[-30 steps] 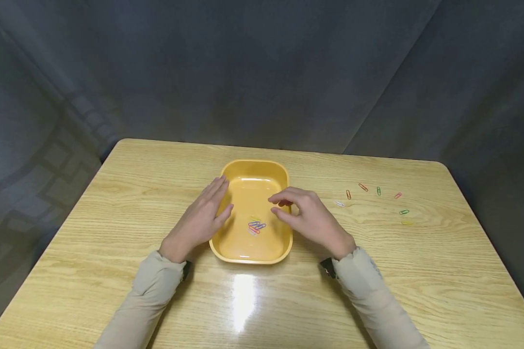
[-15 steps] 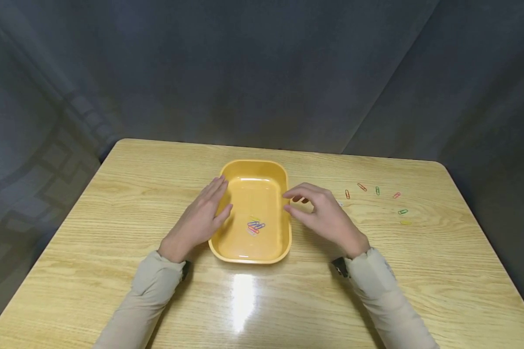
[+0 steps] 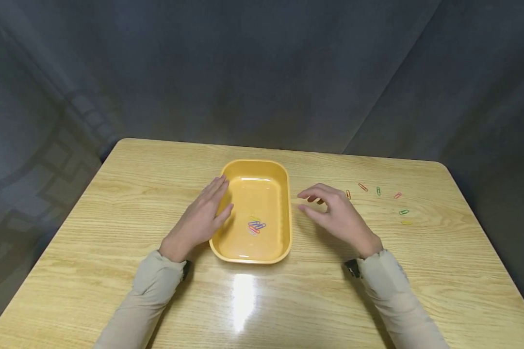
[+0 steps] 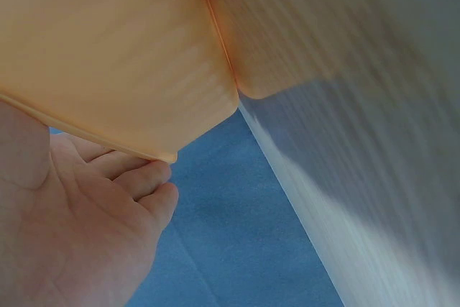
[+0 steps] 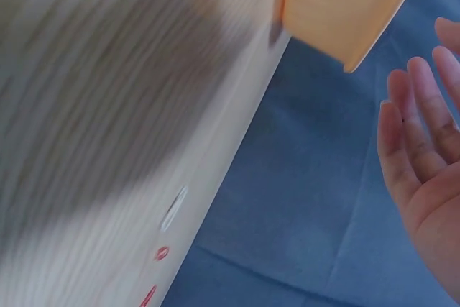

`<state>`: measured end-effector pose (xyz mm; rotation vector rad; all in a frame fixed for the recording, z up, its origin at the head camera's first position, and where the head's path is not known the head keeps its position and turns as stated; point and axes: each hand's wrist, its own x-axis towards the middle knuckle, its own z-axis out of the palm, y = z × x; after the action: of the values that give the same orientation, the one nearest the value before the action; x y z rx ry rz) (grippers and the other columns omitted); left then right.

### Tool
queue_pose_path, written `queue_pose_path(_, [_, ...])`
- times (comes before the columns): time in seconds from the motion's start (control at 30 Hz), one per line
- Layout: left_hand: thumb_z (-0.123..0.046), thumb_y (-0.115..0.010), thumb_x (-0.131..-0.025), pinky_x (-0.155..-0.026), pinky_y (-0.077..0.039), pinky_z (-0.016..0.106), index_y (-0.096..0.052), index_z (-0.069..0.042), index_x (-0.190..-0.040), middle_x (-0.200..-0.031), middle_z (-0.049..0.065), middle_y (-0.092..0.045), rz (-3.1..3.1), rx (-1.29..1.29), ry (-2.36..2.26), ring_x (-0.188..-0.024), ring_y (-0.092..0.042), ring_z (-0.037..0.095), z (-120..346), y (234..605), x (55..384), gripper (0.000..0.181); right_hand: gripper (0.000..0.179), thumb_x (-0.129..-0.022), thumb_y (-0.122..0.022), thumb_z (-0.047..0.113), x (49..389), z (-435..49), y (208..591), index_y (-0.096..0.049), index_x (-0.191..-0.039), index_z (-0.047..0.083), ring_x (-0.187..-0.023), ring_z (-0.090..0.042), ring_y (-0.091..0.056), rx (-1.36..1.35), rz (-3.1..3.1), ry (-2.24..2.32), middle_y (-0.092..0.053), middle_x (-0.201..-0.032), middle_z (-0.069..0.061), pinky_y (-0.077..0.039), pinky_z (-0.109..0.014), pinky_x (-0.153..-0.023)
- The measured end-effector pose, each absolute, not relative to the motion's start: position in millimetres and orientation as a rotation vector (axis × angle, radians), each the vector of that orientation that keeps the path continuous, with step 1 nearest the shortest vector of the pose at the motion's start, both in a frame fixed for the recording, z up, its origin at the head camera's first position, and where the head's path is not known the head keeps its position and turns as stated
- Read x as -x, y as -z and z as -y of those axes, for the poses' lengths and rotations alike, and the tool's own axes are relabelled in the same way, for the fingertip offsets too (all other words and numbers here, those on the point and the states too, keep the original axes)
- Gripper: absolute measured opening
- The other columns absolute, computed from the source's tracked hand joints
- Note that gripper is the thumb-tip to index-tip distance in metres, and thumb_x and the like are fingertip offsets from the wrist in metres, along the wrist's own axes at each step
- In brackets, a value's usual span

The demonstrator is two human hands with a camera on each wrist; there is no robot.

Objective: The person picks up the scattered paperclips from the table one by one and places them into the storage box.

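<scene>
A yellow plastic tray (image 3: 250,260) sits on the table, with a small pile of paper clips (image 3: 256,226) on its floor. My left hand (image 3: 198,215) rests on its left rim, fingers straight and thumb reaching over the inside. In the left wrist view the tray's wall (image 4: 129,41) hides part of that thumb and the fingertips. To the right of the tray hovers my right hand (image 3: 334,211), its fingers loosely bent and apart, holding nothing. Beyond it lie a red paper clip (image 3: 348,194) and, in the right wrist view, a white paper clip (image 5: 174,208).
Farther right on the wooden table (image 3: 419,271) several loose paper clips lie scattered, among them a green one (image 3: 378,191), a pink one (image 3: 398,195) and a yellow one (image 3: 406,223). A dark curtain (image 3: 244,72) hangs behind the table.
My right hand has moved right, from over the tray's right rim to beside the tray, and now covers the white paper clip in the head view. My left hand stays put.
</scene>
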<state>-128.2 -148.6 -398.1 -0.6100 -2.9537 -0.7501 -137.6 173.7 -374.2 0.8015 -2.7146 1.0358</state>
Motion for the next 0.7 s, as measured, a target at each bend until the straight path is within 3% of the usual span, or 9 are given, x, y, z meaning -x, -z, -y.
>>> queue_pose_path(0.17, [-0.031, -0.048, -0.104, -0.127, -0.021, 0.051, -0.028, 0.006, -0.152, -0.164, 0.02, -0.021, 2.954, 0.607, 0.752, -0.152, -0.022, 0.037, 149, 399, 129, 0.064, 0.021, -0.09, -0.074, 0.017, 140, -187, 379, -0.072, -0.11, 0.011, -0.093, -0.016, -0.066, -0.782, 2.721, -0.993, -0.072, -0.108, -0.003, -0.056, -0.033, -0.075])
queue_pose_path(0.7, [-0.03, -0.047, -0.104, -0.127, -0.019, 0.05, -0.028, 0.007, -0.152, -0.163, 0.021, -0.021, 2.959, 0.617, 0.739, -0.152, -0.021, 0.037, 149, 397, 128, 0.064, 0.019, -0.092, -0.071, 0.013, 144, -221, 390, -0.072, -0.109, 0.004, -0.094, -0.025, -0.067, -0.677, 2.819, -0.942, -0.073, -0.108, -0.01, -0.057, -0.044, -0.079])
